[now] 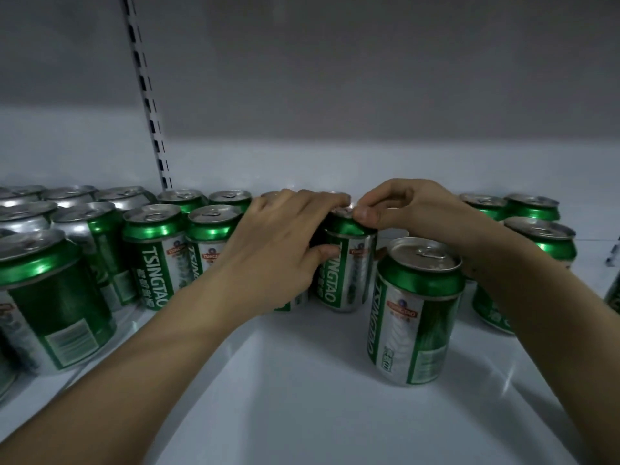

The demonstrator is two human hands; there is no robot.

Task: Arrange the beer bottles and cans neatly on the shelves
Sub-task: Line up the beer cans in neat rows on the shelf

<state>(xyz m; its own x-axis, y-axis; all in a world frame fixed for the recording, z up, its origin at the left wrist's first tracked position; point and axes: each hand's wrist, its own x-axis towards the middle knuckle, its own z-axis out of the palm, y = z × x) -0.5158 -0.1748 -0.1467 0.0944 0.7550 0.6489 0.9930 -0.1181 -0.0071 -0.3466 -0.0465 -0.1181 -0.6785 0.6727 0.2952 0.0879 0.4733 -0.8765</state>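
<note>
Cans (152,253) left, lone can (416,313) front right.

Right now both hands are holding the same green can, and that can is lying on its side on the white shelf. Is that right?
Not quite. The green can stands upright, not on its side. The head view shows its top under the fingertips and its base on the white shelf. The rest holds: the left hand and right hand both hold that same can.

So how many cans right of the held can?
6: lone front can, two back cans, one can before them, one under the right forearm, one at the frame's right edge. More may hide behind the right hand.
</note>
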